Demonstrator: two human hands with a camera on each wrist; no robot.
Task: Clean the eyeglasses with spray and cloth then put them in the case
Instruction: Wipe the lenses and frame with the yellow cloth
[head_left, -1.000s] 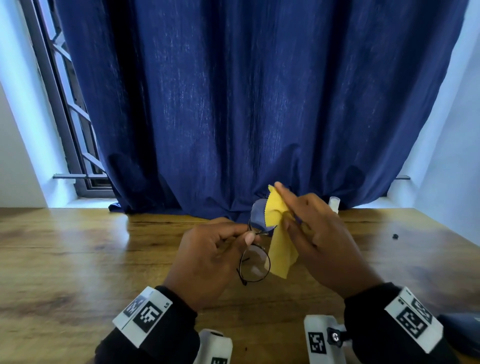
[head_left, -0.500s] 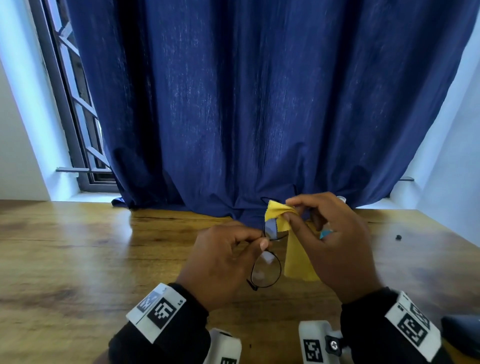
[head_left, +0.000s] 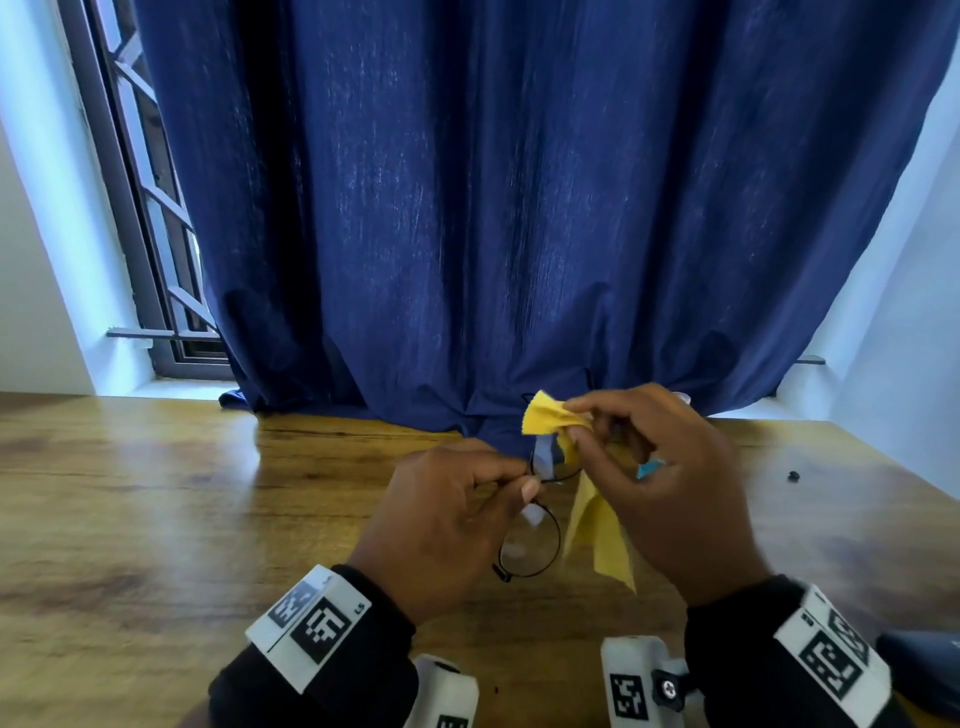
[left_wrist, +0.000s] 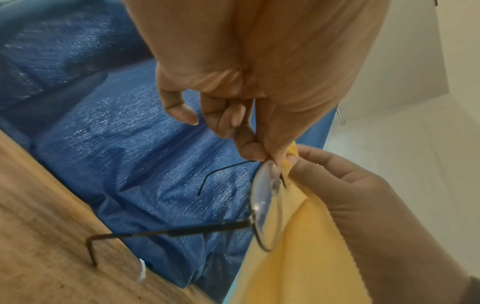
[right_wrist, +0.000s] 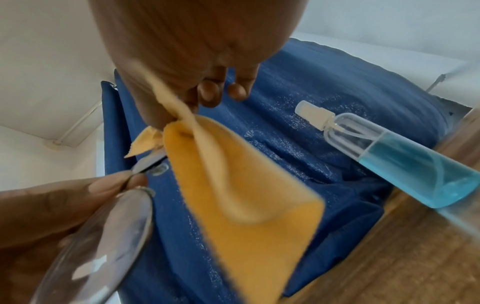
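Observation:
Round eyeglasses (head_left: 530, 545) with a thin black frame hang over the wooden table (head_left: 156, 519), temples unfolded toward the curtain. My left hand (head_left: 519, 483) pinches them at the bridge between thumb and forefinger (left_wrist: 265, 156). My right hand (head_left: 571, 426) pinches a yellow cloth (head_left: 597, 535) bunched over the far lens, and the rest of the cloth hangs down beside the near lens (left_wrist: 267, 207). In the right wrist view a clear spray bottle (right_wrist: 402, 156) of blue liquid stands behind the cloth (right_wrist: 233, 185). In the head view my right hand hides most of the bottle.
A dark blue curtain (head_left: 493, 208) hangs to the table's far edge, with a barred window (head_left: 150, 208) at the left. A dark blue case (head_left: 930, 670) lies at the near right edge. A small black item (head_left: 792, 475) sits on the right of the table.
My right fingers have gone from stretched along the cloth to curled, bunching it over the far lens. The left hand keeps its pinch on the bridge.

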